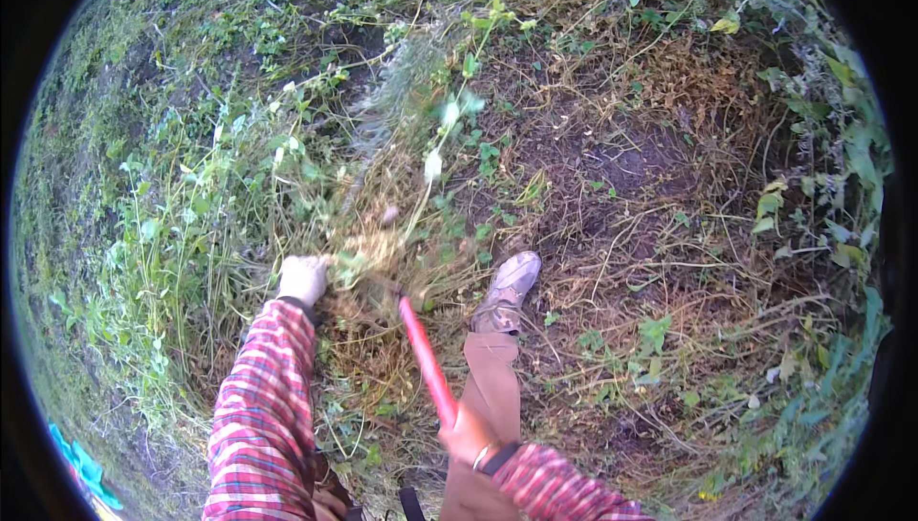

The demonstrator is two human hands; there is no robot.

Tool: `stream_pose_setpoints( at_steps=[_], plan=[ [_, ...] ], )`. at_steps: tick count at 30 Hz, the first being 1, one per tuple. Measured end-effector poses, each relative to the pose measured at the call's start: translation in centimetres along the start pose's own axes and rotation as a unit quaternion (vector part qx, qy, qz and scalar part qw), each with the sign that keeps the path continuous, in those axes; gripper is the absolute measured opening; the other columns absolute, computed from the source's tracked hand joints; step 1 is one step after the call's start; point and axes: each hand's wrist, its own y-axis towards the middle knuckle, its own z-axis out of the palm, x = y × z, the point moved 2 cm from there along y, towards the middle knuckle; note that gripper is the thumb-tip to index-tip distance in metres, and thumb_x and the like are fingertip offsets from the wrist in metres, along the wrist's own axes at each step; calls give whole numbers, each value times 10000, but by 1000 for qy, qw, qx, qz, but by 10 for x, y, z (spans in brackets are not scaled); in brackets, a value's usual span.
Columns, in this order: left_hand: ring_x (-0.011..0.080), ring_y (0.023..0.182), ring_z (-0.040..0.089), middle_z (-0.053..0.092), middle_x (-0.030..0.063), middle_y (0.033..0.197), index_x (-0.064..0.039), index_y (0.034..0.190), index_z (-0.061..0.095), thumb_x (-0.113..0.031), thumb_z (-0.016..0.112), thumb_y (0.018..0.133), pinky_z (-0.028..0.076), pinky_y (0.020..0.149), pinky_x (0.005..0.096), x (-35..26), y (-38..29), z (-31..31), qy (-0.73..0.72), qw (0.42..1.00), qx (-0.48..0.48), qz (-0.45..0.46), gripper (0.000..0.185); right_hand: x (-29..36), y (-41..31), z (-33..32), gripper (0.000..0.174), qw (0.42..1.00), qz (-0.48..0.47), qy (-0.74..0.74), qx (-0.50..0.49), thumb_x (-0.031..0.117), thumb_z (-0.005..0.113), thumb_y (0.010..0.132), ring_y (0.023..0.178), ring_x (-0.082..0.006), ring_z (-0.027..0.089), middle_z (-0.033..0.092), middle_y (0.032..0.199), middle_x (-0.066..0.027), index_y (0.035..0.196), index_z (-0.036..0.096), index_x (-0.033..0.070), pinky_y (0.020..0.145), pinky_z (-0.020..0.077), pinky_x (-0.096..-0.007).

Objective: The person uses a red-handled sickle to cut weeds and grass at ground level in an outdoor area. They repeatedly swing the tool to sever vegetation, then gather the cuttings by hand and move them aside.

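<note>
My left hand (303,279), pale and perhaps gloved, is closed on plant stems (355,252) low among the green weeds. Motion blurs the stems just right of the fist. In my right hand (466,436) is the red handle (428,367) of a long-handled hand tool, slanting up and left from the fist. Its dark far end lies by the blurred stems, and the working head cannot be made out there. A long leafy stem (443,134) rises beyond the stems, its pale leaves smeared by motion.
My shoe (508,291) and brown trouser leg (493,377) stand right of the tool. Dry cut stalks and bare soil (638,162) spread to the right. Tall green weeds (165,234) grow at left, leafy vines (853,141) at far right. Green cloth or sheeting (86,467) lies lower left.
</note>
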Motion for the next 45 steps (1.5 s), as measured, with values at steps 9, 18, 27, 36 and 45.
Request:
stream_pose_setpoints(
  at_steps=[9, 18, 27, 36, 45],
  plan=[
    [240, 865, 667, 688, 58, 927, -301, 1129, 626, -239, 616, 791, 518, 762, 401, 117, -318, 85, -21, 952, 291, -91, 344, -23, -168, 189, 336, 995, 22, 1, 95, 248, 573, 785, 784, -378, 622, 630, 831, -212, 1046, 505, 49, 704, 479, -440],
    [251, 1047, 618, 646, 110, 1108, -169, 1167, 571, -217, 580, 813, 464, 869, 416, 118, -314, 89, 18, 927, 359, -106, 358, 87, 13, 47, 252, 918, -125, 339, -166, 133, 617, 848, 402, -105, 478, 521, 621, -16, 1031, 476, 32, 336, 383, -267],
    [244, 1015, 585, 610, 103, 1065, -128, 1176, 503, -267, 663, 714, 407, 885, 418, 54, -226, 62, -21, 984, 127, -123, 509, 281, 315, -153, 302, 906, -159, 224, -322, 207, 621, 796, 511, -250, 632, 628, 718, -138, 1004, 493, 29, 450, 500, -383],
    [225, 876, 633, 647, 79, 965, -110, 1153, 576, -451, 698, 734, 494, 759, 381, -42, -101, -40, 80, 876, 473, 54, 554, 110, 353, -150, 296, 969, -66, 103, -214, 160, 590, 797, 561, -285, 633, 625, 732, -167, 1034, 490, 13, 490, 500, -401],
    [255, 816, 643, 654, 100, 1019, -81, 1093, 615, -192, 571, 878, 520, 728, 338, -123, 104, -179, -253, 909, -296, 150, 246, 47, 113, -143, 280, 968, -99, -204, -111, 157, 651, 782, 551, -274, 597, 553, 641, -124, 981, 488, 45, 529, 483, -407]
  ],
)
